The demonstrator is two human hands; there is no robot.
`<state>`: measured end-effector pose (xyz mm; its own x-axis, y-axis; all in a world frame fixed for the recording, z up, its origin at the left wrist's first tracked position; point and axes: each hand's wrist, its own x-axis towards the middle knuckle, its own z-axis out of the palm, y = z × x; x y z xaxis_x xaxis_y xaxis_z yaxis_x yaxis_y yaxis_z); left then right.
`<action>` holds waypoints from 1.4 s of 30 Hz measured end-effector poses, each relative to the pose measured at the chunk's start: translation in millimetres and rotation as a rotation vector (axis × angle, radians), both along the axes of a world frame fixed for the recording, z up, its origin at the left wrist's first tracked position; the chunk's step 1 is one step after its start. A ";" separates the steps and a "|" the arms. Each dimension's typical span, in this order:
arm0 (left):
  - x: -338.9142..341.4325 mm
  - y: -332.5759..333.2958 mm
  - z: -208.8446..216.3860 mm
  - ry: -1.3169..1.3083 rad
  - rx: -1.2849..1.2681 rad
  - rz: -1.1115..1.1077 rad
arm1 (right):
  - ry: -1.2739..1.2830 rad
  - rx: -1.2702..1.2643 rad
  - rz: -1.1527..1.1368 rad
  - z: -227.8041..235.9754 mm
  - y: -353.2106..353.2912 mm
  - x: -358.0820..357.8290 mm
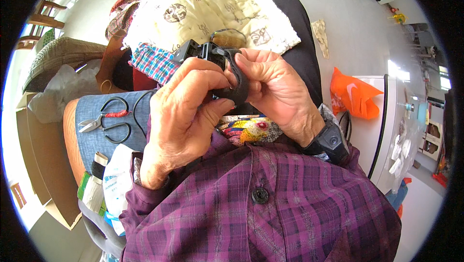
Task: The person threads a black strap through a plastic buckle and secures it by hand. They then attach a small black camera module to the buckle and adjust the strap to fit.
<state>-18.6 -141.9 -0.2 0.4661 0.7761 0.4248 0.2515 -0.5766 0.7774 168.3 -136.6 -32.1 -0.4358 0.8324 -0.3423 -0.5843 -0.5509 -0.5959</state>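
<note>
In front of my chest I hold a black strap (238,79), bent into a loop. A black boxy device (202,51) is at its far end. My left hand (180,105) is closed, its thumb and fingers on the strap's near left side. My right hand (279,85) pinches the strap on the right between thumb and fingers. A thin dark cord arches above the device. Another black device with a lens (333,140) sits on my right wrist. The fingers partly hide how strap and device join.
Beyond my hands lies a cream printed cushion (203,6), with a blue-red checked cloth (153,64) beside it. Black-handled scissors (104,121) rest on blue denim (92,105) at left, near a cardboard box (36,155). An orange bag (355,95) is on the right.
</note>
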 end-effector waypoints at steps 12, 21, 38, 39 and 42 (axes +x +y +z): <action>-6.9 1.8 6.8 -0.191 -0.395 0.172 | 0.065 -0.153 0.026 14.5 14.5 -14.7; -25.7 18.7 29.5 -0.206 -0.546 -0.037 | -0.425 0.819 0.103 31.2 33.5 4.4; -22.3 62.7 30.5 -0.387 -0.990 -0.282 | -0.618 1.099 0.221 32.8 40.0 14.5; -22.9 64.4 30.0 -0.367 -1.003 -0.298 | -0.600 1.049 0.207 32.1 37.9 14.0; -21.6 69.3 24.0 -0.434 -0.968 -0.307 | -0.448 0.792 0.200 28.8 33.2 10.6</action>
